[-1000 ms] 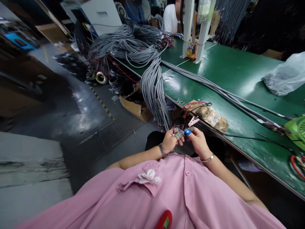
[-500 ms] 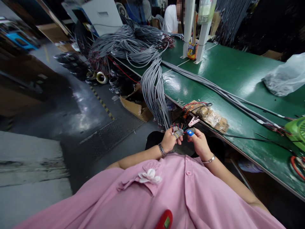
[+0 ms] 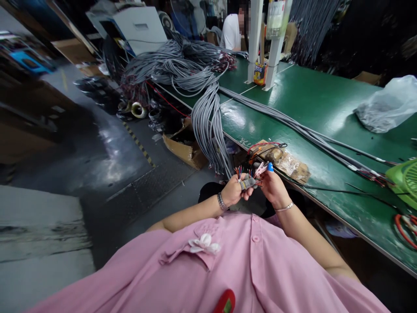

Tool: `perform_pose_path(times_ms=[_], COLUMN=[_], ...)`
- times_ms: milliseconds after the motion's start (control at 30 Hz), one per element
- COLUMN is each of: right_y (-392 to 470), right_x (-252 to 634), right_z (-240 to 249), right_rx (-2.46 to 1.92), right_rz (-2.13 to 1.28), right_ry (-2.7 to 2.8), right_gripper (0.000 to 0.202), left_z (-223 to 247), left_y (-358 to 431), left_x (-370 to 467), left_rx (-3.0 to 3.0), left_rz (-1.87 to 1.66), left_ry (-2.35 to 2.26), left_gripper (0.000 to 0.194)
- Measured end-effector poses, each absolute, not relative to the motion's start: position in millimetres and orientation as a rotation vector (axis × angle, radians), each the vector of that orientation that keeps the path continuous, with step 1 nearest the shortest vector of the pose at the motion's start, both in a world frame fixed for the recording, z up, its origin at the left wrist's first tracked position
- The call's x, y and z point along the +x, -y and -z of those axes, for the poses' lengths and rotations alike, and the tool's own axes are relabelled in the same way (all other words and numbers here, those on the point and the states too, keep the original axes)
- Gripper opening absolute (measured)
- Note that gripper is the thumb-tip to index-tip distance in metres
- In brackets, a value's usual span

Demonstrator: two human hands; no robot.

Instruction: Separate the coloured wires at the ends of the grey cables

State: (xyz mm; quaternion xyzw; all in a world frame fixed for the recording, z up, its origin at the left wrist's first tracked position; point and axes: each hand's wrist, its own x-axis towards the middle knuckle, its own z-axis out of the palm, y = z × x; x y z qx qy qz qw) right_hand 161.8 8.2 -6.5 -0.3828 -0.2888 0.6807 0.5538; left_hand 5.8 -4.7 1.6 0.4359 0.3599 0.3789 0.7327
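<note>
Near the table's front edge, my left hand (image 3: 233,190) is closed on a bundle of thin coloured wires (image 3: 239,172) whose ends fan out above the fingers. Grey coverings are on some of its fingers. Close beside it on the right is my right hand (image 3: 273,188), its fingers at the same wires, with blue tape on the thumb, which points up. The pink clip (image 3: 261,169) shows right by the right fingertips; whether they touch it is unclear. What lies between the two hands is too small to make out fully.
Grey cables (image 3: 210,126) hang over the edge of the green table (image 3: 312,95). A taped brown block (image 3: 288,161) lies just beyond my hands. Farther off are a clear plastic bag (image 3: 386,104), a green basket (image 3: 404,178), a white post (image 3: 254,39) and a person in white (image 3: 230,32).
My right hand has turned so that its taped thumb points up and has risen slightly. My left hand stays almost in place around the wires. The view has shifted slightly.
</note>
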Motion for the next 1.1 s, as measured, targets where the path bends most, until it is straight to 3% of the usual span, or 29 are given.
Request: perform_pose_path(times_ms=[367,700,900,1100], right_y=[-14,-5,-5,-9], right_x=[155,164,167,163], right_z=[15,12,7,9], right_rx=[-0.824,-0.801,-0.8,-0.814], right_rz=[-1.602,-1.777,-1.698,-1.649], right_ry=[0.528,0.547,0.495,0.524], right_gripper=[0.041,0.057,0.033,0.038], left_z=[7,5,0,-3], left_y=[4,14,18,13], left_x=[9,3,4,10], left_rx=[0.905,1.008,1.017,0.995], left_rz=[-0.791,-0.804,-0.896,-0.944], left_ry=[-0.817,-0.814,-0.855,-0.898], left_gripper=[0.04,0.039,0.038,0.039])
